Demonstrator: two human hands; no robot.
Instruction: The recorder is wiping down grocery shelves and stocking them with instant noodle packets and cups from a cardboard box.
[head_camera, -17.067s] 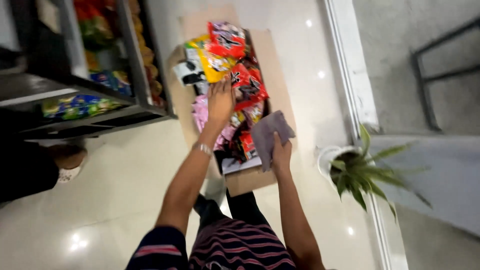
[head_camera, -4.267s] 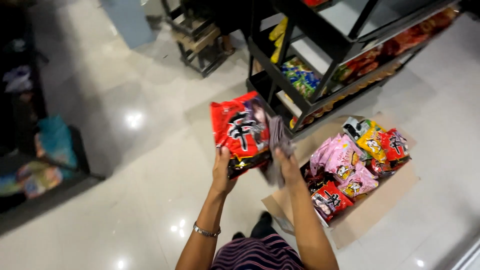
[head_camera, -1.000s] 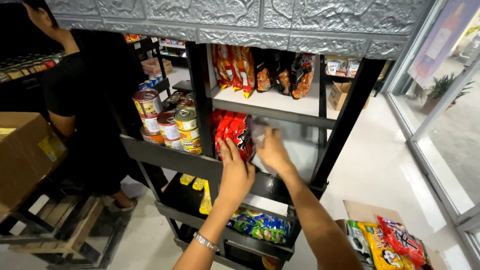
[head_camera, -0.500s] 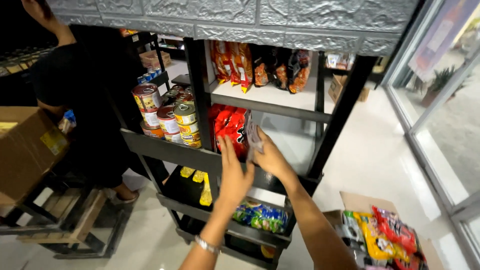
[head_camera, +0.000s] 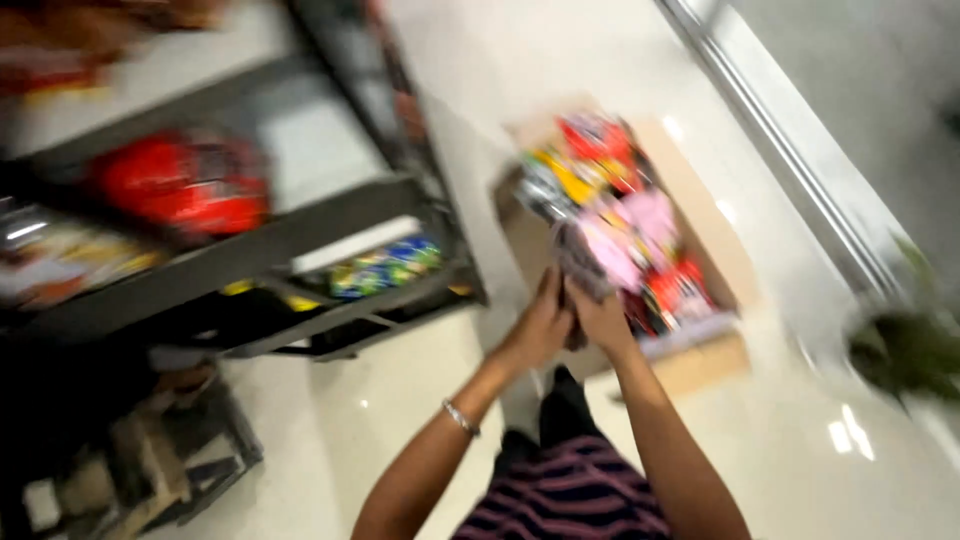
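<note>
The picture is blurred by head motion. My left hand (head_camera: 540, 330) and my right hand (head_camera: 600, 318) are side by side over the near left corner of an open cardboard box (head_camera: 715, 250) on the floor. Between them they grip a crumpled grey plastic wrap (head_camera: 578, 262). The box is full of snack packets (head_camera: 625, 215) in red, yellow and pink. Red packets (head_camera: 185, 185) lie on a shelf of the dark metal rack (head_camera: 300, 235) to my left. A thin bracelet (head_camera: 460, 418) is on my left wrist.
Blue and green packets (head_camera: 385, 268) sit on the rack's lower shelf. A potted green plant (head_camera: 905, 345) stands at the right by a window frame (head_camera: 790, 170). A low dark stand (head_camera: 150, 470) is at the bottom left. The floor is glossy pale tile.
My head has swung from the shelf down to the floor box. Both hands have left the red packets on the shelf and come together over the box, gripping the grey wrap.
</note>
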